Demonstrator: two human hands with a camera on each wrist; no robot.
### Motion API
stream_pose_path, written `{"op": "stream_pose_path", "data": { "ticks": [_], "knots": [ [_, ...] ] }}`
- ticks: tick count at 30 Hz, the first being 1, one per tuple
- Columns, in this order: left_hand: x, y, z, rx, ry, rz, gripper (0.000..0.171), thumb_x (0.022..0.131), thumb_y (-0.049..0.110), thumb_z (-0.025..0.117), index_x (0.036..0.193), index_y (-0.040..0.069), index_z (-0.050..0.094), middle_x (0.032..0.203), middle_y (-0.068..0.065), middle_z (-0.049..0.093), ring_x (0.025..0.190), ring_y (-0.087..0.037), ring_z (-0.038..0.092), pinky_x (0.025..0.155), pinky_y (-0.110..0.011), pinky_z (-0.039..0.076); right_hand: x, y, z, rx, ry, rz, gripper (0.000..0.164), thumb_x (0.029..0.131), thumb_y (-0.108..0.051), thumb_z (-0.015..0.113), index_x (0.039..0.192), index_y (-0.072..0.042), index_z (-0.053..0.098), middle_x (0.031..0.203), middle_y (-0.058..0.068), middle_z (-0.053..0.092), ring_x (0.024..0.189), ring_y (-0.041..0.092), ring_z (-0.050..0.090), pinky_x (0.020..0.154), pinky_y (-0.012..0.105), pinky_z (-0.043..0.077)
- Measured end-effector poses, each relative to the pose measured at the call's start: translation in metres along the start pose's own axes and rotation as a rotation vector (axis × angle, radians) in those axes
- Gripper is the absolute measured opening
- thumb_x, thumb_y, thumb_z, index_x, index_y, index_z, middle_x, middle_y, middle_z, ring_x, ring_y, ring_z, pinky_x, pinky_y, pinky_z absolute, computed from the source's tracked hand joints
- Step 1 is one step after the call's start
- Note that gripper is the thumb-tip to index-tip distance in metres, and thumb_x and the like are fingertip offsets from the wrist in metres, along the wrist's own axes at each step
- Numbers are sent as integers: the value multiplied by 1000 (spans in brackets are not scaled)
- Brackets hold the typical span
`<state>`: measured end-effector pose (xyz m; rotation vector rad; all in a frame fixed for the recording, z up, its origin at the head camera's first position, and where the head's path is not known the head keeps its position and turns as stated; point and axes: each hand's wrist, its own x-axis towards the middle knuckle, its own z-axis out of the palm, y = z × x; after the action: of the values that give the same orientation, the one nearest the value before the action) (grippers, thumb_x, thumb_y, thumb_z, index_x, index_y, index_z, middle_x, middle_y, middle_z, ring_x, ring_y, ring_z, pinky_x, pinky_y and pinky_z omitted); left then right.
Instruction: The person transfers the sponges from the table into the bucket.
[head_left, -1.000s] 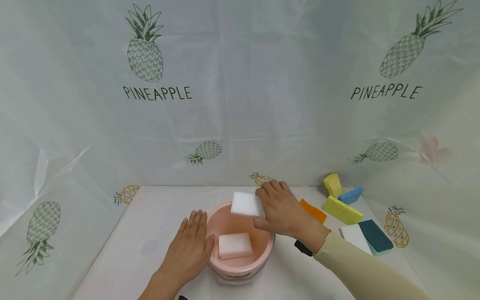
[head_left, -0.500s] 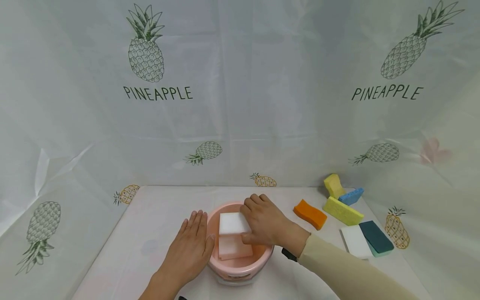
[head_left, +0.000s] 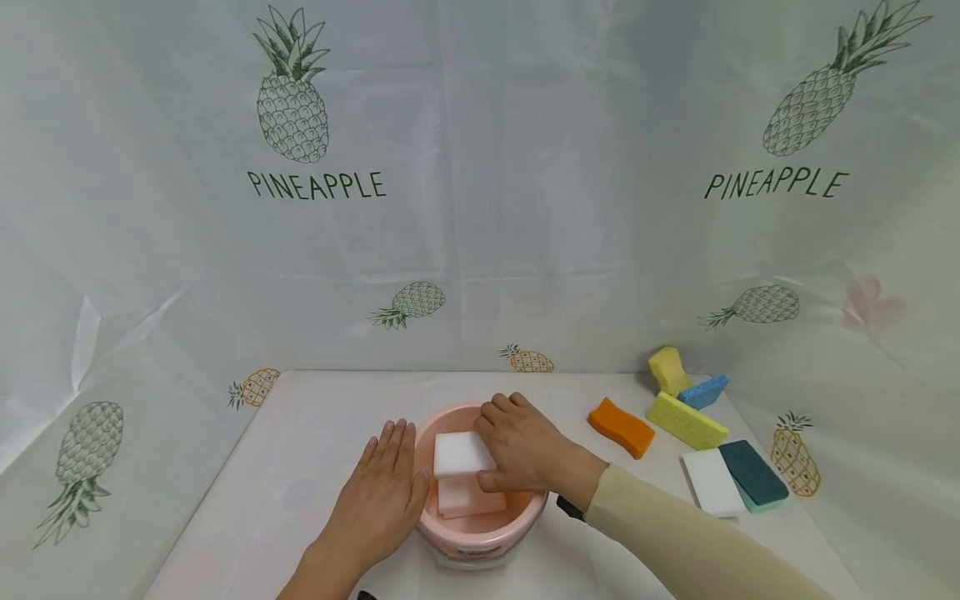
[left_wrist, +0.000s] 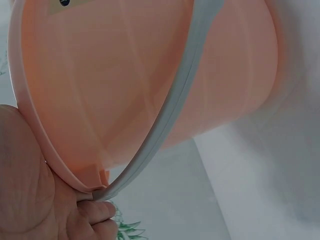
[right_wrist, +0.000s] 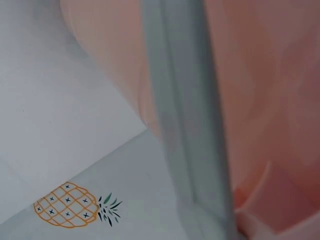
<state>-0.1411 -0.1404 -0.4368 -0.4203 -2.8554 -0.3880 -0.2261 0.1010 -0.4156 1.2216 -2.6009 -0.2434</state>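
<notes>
The right hand [head_left: 517, 446] pinches a white sponge [head_left: 459, 454], fingers over its far side and thumb toward the near side; it holds the sponge above or within the mouth of the bucket [head_left: 480, 542]. The white sponge reaches leftward from the hand, and its long side appears to run left to right across the bucket, though its right end is hidden beneath the hand. A lower sponge [head_left: 472, 500] lies inside the bucket, just below and on the near side of the held one; whether the two touch cannot be told. This overlap seems the relation that counts, and the right hand is the nearer to both.

The left hand [head_left: 378, 487] lies flat along the left side of the bucket, fingers straight and close together, thumb apart; the left wrist view shows it against the rim, beside one end of the grey handle [left_wrist: 175, 90].

Right of the bucket lies an orange sponge [head_left: 621, 428]; farther right come a yellow-green sponge [head_left: 686, 421], a blue sponge [head_left: 702, 392], a yellow sponge [head_left: 667, 371], a white block [head_left: 712, 483] and a dark green pad [head_left: 753, 473]
</notes>
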Motion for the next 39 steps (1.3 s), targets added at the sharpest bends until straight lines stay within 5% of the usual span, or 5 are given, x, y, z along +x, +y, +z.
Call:
{"op": "stream_pose_path", "data": {
  "ticks": [30, 34, 39],
  "knots": [
    [2, 1, -1, -13, -25, -13, 65, 111, 35, 47, 159, -7, 38, 166, -25, 37, 159, -40, 29, 129, -57, 27, 3, -1, 2, -139, -61, -65, 54, 90, -68, 65, 110, -18, 71, 94, -4, 57, 95, 18, 47, 82, 34, 34],
    [1, 1, -1, -14, -18, -12, 64, 111, 35, 47, 159, -7, 39, 166, -25, 38, 159, -40, 30, 129, -57, 28, 1, -1, 2, -131, -22, -64, 46, 94, -61, 64, 107, -17, 71, 95, -4, 60, 95, 18, 48, 81, 33, 35],
    [0, 1, 0, -21, -12, -14, 64, 111, 34, 47, 158, -8, 40, 166, -25, 38, 158, -40, 30, 129, -57, 28, -8, 2, 4, -63, 155, 5, 30, 98, -47, 65, 100, -17, 71, 97, -3, 65, 93, 18, 50, 79, 33, 38]
  ]
}}
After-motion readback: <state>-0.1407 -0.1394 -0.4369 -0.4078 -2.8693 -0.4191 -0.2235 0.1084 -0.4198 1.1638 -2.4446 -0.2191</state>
